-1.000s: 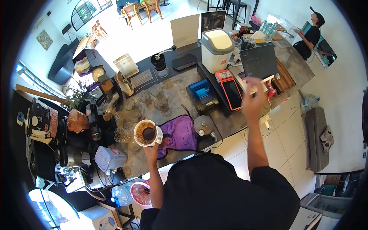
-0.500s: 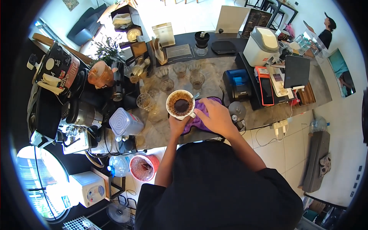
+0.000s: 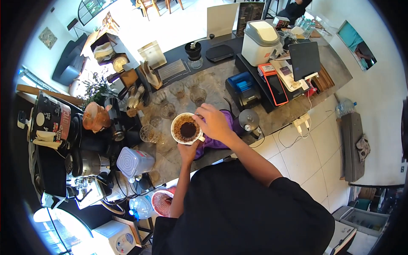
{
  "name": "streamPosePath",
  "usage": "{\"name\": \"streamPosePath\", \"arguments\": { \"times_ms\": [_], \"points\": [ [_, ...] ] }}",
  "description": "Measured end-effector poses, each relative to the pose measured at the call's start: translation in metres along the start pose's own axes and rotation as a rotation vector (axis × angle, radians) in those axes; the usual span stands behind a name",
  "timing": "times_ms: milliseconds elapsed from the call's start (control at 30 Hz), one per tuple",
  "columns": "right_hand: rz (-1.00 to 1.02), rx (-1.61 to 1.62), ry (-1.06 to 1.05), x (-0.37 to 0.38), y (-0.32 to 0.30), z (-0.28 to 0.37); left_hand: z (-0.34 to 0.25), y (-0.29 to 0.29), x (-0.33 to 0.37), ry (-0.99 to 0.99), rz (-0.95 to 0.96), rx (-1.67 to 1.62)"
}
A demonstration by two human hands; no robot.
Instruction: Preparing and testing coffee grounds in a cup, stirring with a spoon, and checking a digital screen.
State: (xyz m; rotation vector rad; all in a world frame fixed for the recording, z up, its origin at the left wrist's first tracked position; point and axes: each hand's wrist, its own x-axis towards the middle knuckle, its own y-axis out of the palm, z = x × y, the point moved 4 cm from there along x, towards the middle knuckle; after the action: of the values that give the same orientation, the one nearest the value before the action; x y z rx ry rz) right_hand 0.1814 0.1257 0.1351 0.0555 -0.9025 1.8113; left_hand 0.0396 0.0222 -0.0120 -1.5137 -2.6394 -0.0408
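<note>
A white cup (image 3: 174,137) holds dark coffee with brown foam or grounds clinging to its inner wall. My left hand (image 3: 188,151) is closed round its lower side and holds it above the counter. Over the cup's right rim, my right hand (image 3: 212,124) has its fingers pinched on a small metal spoon, mostly hidden by those fingers. The cup's handle shows just below that hand. A purple cloth (image 3: 211,152) lies under and right of my hands. Beyond the cup stand several clear glasses (image 3: 167,110), and a patterned glass (image 3: 148,133) is at its left.
To the right are a metal kettle (image 3: 247,122), a blue-black printer (image 3: 243,90) and an orange payment terminal (image 3: 276,90). A lidded plastic container (image 3: 135,162) and an espresso machine (image 3: 89,189) stand left. A grinder (image 3: 193,52) and a flat black scale (image 3: 219,53) sit at the far edge.
The view has turned, and the counter's things appear shifted left. My right hand has gone from beside the cup's handle to the rim, closing on the spoon; the left still holds the cup.
</note>
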Motion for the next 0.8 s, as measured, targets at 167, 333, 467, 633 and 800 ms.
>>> {"name": "streamPosePath", "arguments": {
  "times_ms": [167,333,467,633,800],
  "points": [
    [0.105,0.065,-0.097,-0.003,0.006,-0.001,-0.012,0.003,0.000,-0.023,-0.018,-0.050],
    [0.066,-0.001,-0.104,-0.002,0.003,-0.001,-0.027,0.008,0.000,0.017,-0.036,-0.013],
    [0.108,0.060,-0.097,-0.003,0.010,-0.004,-0.019,0.007,-0.001,-0.014,-0.042,-0.014],
    [0.026,-0.081,-0.018,-0.005,0.009,-0.003,-0.011,0.004,-0.002,-0.071,0.021,-0.002],
    [0.098,0.044,0.038,-0.002,0.013,-0.008,-0.015,0.006,0.000,-0.016,-0.042,0.006]
  ]
}}
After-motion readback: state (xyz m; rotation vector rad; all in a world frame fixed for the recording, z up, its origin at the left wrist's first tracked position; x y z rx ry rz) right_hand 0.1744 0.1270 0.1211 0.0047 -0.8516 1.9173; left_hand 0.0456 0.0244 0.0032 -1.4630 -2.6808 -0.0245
